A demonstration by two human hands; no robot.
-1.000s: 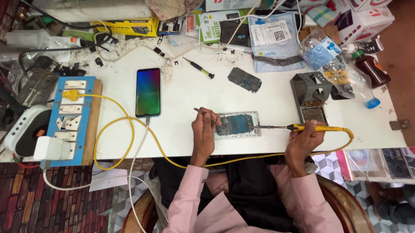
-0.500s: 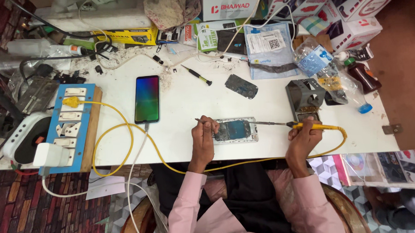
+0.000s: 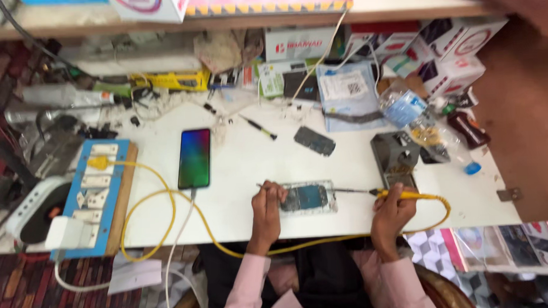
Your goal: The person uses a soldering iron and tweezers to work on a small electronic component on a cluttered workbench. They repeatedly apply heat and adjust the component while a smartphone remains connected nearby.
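Note:
An opened phone (image 3: 307, 197) lies on the white table (image 3: 250, 167) near its front edge. My left hand (image 3: 266, 204) rests at the phone's left end and pinches a thin metal tool whose tip sticks out to the left. My right hand (image 3: 392, 209) grips a yellow-handled soldering iron (image 3: 403, 195); its metal tip reaches left to the phone's right edge. The iron's yellow cable (image 3: 437, 210) loops right and back along the table front.
A lit phone (image 3: 194, 158) charges at centre left, its cable running to a blue switchboard (image 3: 93, 190). A dark solder stand (image 3: 394, 159), a plastic bottle (image 3: 406, 107), a small screwdriver (image 3: 258, 126), a black phone part (image 3: 314, 140) and boxes (image 3: 440, 57) crowd the back.
The view has tilted so the table sits lower in frame and a shelf edge shows at the top. Both hands stay at the opened phone with the same tools.

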